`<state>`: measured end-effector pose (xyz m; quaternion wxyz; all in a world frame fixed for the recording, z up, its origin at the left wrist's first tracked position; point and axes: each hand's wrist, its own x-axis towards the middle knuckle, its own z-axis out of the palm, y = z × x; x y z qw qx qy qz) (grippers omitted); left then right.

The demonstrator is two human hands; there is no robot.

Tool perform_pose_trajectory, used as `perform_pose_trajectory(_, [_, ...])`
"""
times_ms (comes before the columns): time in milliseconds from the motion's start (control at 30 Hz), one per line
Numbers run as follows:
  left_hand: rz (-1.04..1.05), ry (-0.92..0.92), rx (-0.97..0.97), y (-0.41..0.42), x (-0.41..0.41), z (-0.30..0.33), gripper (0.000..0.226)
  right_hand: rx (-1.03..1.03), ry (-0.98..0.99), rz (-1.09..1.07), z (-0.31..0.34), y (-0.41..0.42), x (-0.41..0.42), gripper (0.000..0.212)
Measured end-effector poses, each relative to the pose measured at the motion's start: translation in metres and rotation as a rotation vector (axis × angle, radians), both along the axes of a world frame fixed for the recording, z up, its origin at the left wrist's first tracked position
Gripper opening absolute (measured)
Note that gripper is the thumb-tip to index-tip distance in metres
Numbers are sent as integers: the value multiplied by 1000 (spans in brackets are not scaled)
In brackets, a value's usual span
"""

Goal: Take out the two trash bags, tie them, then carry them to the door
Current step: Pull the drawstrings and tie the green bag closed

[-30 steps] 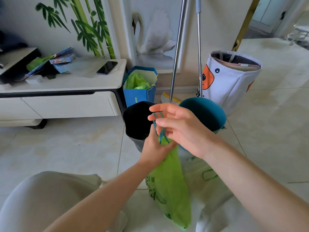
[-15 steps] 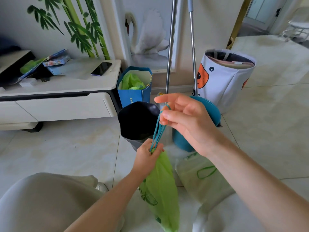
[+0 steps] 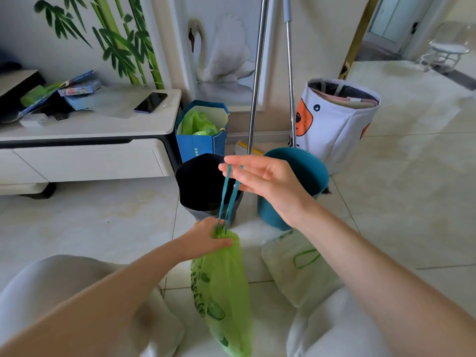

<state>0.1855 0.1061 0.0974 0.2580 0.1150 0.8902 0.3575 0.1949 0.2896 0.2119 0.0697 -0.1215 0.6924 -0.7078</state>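
My left hand [image 3: 206,239] grips the gathered neck of the green trash bag [image 3: 224,287], fingers curled tight around the bunched plastic just where the drawstring [image 3: 226,199] comes out. My right hand [image 3: 268,184] is raised above it, in front of the two bins, with the fingers [image 3: 231,161] stretched out nearly straight and a little apart; the teal cord is looped over them and runs down taut in two strands to my left hand. The bag hangs below my left fist, long and narrow, thin crinkled film with darker green print on its side.

I count two trash bags: the green one I hold, and a pale translucent bag [image 3: 296,269] with a green printed outline, lying slumped on the floor tiles [image 3: 103,222] beside my right forearm. There are two bins: a black-lined bin [image 3: 198,186] of angular rim, and a round teal bin [image 3: 304,173] of smooth plastic, side by side. Two metal poles [image 3: 255,99] stand behind them. A blue paper bag [image 3: 201,140] holds more green plastic, and a white fabric basket [image 3: 337,122] with an orange patch stands at the right. One phone [image 3: 150,102] lies on the white cabinet [image 3: 85,153].
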Motion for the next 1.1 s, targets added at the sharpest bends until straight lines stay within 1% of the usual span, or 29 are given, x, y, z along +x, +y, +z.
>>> perform_pose_trajectory(33, [-19,21,25,-1,1,10,37,15,17,7,0,0,1,29])
perform_pose_trajectory(67, [7,32,78,-1,1,19,36,22,30,10,1,0,1,30])
perform_pose_trajectory(133, [122,13,212,-3,-2,29,28,26,50,8,2,-1,3,31])
perform_pose_trajectory(167, [162,12,241,-4,-4,32,24,28,59,6,2,-1,3,31])
perform_pose_trajectory(200, [181,23,238,-5,-5,35,21,30,69,6,2,-1,4,31])
perform_pose_trajectory(333, [148,54,188,-5,-9,34,12,26,94,-7,1,-3,5,28])
perform_pose_trajectory(467, [210,17,288,-5,-11,19,11,74,130,-64,-6,2,2,22])
perform_pose_trajectory(600, [305,-35,419,-1,-19,8,16,245,230,-279,-14,14,-4,20])
perform_pose_trajectory(667, [404,-95,461,0,-24,2,18,364,309,-390,-14,22,-2,17])
perform_pose_trajectory(733, [511,-139,487,-3,-29,0,18,526,419,-449,-14,27,3,14])
perform_pose_trajectory(800, [540,-133,467,-3,-32,0,16,655,537,-456,-15,26,8,12])
perform_pose_trajectory(867, [456,-76,401,1,-33,0,19,706,630,-418,-15,23,11,12])
perform_pose_trajectory(967, [253,23,285,10,-29,0,23,701,735,-358,-14,18,12,17])
perform_pose_trajectory(1033, [91,81,201,16,-25,2,25,651,732,-326,-14,14,13,17])
perform_pose_trajectory(1100, [-45,111,138,23,-21,7,25,562,674,-315,-14,11,12,16])
